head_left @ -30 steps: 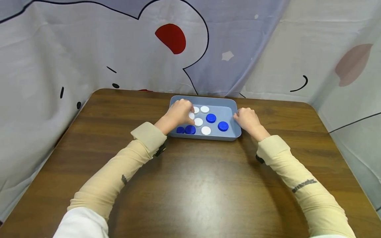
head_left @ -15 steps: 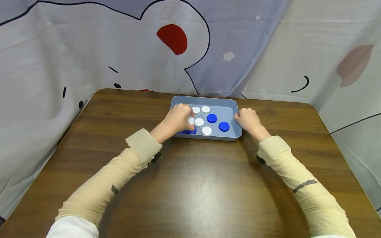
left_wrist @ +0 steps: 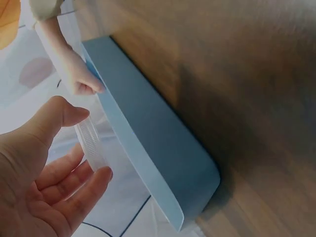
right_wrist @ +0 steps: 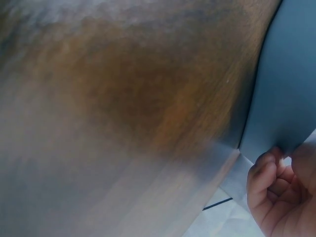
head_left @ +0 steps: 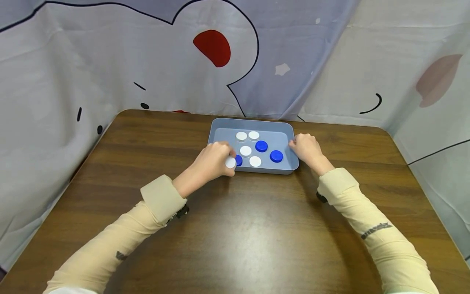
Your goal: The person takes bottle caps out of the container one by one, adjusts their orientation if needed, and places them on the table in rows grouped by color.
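Head view: outstretched left hand [head_left: 212, 162] pinches a white cap [head_left: 230, 162], curled right hand [head_left: 306, 147] grips the tray [head_left: 280, 140].

A white, ridge-edged disc [head_left: 230, 162] is held tilted between the left fingers [left_wrist: 91, 192], near the flat-lying blue-grey tray [head_left: 266, 170].

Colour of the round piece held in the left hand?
White; the round piece shows its colour best in the head view.

The tray [head_left: 280, 137] lies on the table [head_left: 257, 228], before the curtain [head_left: 147, 53]. Inside it are discs [head_left: 261, 146]; at its right end, the right hand [head_left: 306, 148].
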`<action>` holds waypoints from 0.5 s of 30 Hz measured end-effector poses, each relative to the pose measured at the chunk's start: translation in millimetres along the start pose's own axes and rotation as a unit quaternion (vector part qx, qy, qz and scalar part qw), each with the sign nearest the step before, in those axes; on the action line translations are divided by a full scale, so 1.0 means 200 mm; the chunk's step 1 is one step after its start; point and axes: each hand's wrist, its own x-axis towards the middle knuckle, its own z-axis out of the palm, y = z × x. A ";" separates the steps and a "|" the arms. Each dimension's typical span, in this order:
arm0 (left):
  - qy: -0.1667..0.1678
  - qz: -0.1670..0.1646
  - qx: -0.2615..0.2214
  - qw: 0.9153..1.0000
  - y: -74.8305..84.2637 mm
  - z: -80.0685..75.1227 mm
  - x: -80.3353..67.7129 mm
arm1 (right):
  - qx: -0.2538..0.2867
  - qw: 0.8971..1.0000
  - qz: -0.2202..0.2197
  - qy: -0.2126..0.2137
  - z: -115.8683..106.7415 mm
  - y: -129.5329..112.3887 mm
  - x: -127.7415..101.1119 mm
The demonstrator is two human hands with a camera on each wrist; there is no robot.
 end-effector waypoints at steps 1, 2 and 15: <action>-0.001 0.002 -0.001 1.000 0.01 0.00 -0.01 | 0.000 1.000 -0.001 0.001 0.00 0.00 0.00; -0.001 0.003 -0.002 1.000 0.01 0.01 -0.03 | -0.001 1.000 -0.002 0.002 0.00 0.00 0.00; -0.025 0.010 -0.011 1.000 0.01 0.11 -0.14 | 0.003 1.000 -0.004 0.002 0.00 0.00 0.00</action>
